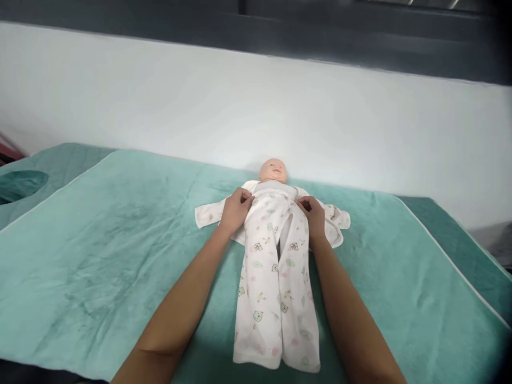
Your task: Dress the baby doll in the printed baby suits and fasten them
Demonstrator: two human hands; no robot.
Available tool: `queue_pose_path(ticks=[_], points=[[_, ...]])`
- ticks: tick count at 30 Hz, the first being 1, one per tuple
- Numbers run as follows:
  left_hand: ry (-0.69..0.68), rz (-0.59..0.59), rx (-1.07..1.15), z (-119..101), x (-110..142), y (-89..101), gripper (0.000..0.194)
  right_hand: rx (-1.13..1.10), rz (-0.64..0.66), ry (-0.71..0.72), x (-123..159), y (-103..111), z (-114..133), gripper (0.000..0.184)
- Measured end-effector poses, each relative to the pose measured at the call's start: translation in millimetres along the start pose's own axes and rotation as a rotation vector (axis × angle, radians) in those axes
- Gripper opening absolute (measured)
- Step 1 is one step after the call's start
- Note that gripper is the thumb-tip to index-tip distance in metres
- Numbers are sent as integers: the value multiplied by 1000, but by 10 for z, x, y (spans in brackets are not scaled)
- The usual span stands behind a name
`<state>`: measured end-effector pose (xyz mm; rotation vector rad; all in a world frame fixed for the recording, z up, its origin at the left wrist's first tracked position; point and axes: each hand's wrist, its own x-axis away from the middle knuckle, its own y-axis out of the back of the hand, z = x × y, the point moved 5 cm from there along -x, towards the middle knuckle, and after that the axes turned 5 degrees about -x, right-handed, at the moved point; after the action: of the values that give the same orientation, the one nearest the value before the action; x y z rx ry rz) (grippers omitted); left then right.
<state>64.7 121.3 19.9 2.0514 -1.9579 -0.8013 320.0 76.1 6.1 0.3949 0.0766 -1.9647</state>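
A baby doll [272, 172] lies on its back on a teal towel [120, 240], head toward the wall. White printed baby trousers [276, 277] cover its lower body, the legs stretching toward me. A white printed top [334, 221] is spread open under the doll. My left hand [236, 209] pinches the trousers' waistband at the doll's left side as I see it. My right hand [314, 216] grips the waistband at the other side. Both hands have their fingers closed on the fabric.
The towel covers a darker teal padded table [460, 234] with a face hole [20, 184] at the far left. A white wall [256, 106] runs behind the table.
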Motion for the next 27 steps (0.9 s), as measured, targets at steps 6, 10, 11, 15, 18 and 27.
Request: queue_pose_path(ticks=[6, 10, 11, 15, 18, 27], points=[[-2, 91, -113, -23, 93, 27, 17, 123, 249, -59, 95, 106, -34, 21], [36, 362, -85, 64, 197, 14, 13, -33, 473, -170, 141, 112, -58, 23], [60, 443, -24, 83, 235, 11, 12, -68, 512, -196, 147, 106, -57, 25], [170, 655, 266, 126, 344, 26, 18, -161, 560, -252, 151, 79, -61, 30], [187, 697, 398, 158, 356, 20, 25, -215, 535, -262, 165, 55, -79, 30], [307, 506, 623, 211, 375, -155, 51, -193, 395, -169, 148, -49, -63, 24]])
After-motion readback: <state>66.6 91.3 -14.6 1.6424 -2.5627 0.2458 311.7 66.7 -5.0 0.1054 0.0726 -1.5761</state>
